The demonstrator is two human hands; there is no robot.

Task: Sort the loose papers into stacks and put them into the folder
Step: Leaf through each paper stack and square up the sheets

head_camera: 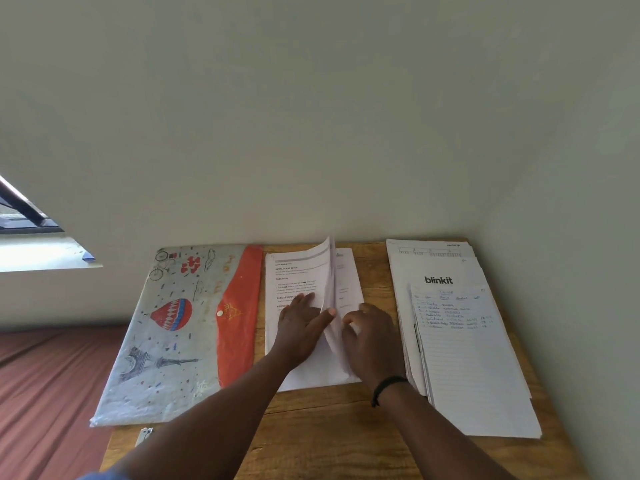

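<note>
Arms: two bare arms reach forward over the wooden table [311, 427]; a black band [384, 388] sits on the right wrist.
Left hand [299, 327]: lies flat with straight fingers, pressing down on the printed pages.
Right hand [369, 336]: fingers curl around the lifted sheets and hold them up on edge.
Middle stack [294, 275]: printed papers, right under both hands, some pages standing up between them.
Right stack [474, 358]: lined paper with handwriting on top, just beside the right hand, over a sheet that says "blinkit".
Folder [173, 327]: grey with a balloon picture and an orange flap, lying flat, just left of the left hand.
Room: plain pale wall behind the table, a window [31, 216] far left.
</note>
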